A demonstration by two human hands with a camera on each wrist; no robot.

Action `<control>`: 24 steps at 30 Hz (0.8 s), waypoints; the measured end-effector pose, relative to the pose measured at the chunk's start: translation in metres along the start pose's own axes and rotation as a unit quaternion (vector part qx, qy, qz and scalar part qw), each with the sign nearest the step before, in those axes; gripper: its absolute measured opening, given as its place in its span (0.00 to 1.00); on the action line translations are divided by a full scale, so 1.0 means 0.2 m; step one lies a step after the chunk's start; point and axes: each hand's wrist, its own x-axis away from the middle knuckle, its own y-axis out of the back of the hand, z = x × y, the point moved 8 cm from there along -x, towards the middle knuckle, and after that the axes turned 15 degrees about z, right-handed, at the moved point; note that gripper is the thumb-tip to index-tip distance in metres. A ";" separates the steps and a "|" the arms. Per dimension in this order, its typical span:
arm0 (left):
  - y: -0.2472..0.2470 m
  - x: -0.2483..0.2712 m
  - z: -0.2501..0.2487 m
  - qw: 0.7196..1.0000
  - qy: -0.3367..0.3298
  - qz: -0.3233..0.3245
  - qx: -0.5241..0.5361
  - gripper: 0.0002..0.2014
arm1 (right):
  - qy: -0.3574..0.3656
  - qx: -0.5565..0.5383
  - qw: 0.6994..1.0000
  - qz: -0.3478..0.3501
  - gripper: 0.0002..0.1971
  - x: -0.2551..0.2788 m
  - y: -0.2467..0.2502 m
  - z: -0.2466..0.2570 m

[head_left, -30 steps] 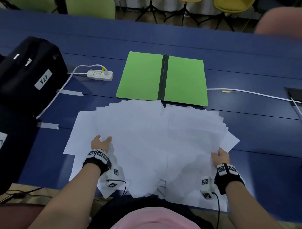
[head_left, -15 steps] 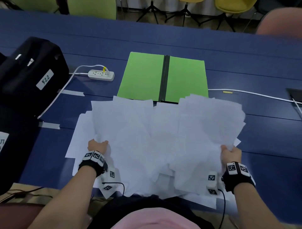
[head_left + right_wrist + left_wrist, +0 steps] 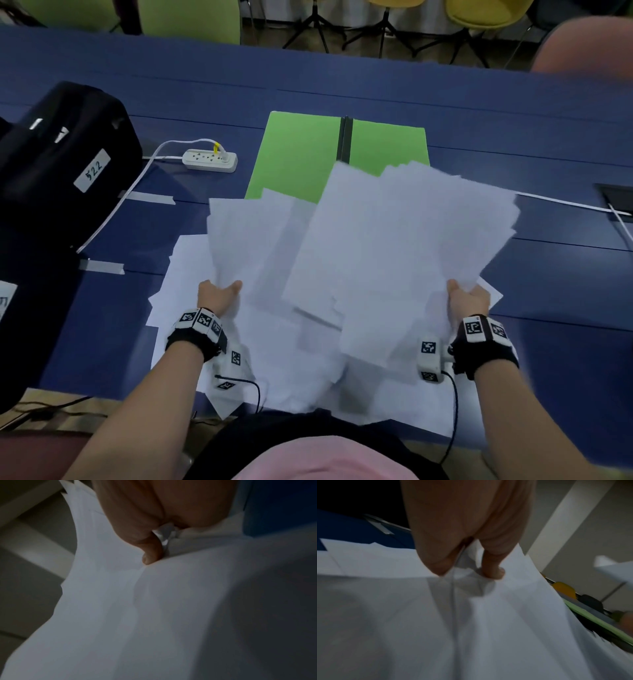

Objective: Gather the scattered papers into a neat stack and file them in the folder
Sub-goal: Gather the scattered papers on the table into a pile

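Note:
Several white papers [image 3: 394,246] are lifted off the blue table in a loose fan, their far edges raised toward the open green folder [image 3: 298,154]. My left hand [image 3: 219,296] pinches the near left corner of the sheets [image 3: 471,615], thumb on top. My right hand [image 3: 467,299] grips the near right edge of a thicker bunch [image 3: 154,615], thumb pressed on the paper. More loose papers [image 3: 178,274] still lie flat on the table under and left of the lifted ones. The folder lies open and flat, its near half hidden by the raised sheets.
A black bag [image 3: 58,171] with a white label sits at the left. A white power strip [image 3: 210,160] and its cable lie left of the folder; another white cable [image 3: 565,204] runs off to the right. Tape strips [image 3: 102,266] mark the table. Chairs stand beyond the far edge.
Both hands went from lying on the spread papers to gripping them, and have lifted the sheets, tilting them up and toward the folder. The right bunch has swung in toward the middle.

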 end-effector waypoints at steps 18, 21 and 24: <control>-0.19 -0.01 0.20 0.995 0.036 0.091 -0.005 0.45 | -0.023 0.284 0.917 0.281 0.20 0.23 -0.67 -0.16; -0.20 -0.03 0.21 0.995 0.032 0.094 -0.008 0.36 | -0.081 0.305 0.943 0.107 0.22 0.16 -0.37 -0.19; -0.20 -0.03 0.20 0.996 0.023 0.086 -0.006 0.34 | -0.167 0.303 0.937 0.039 0.30 0.17 -0.12 -0.28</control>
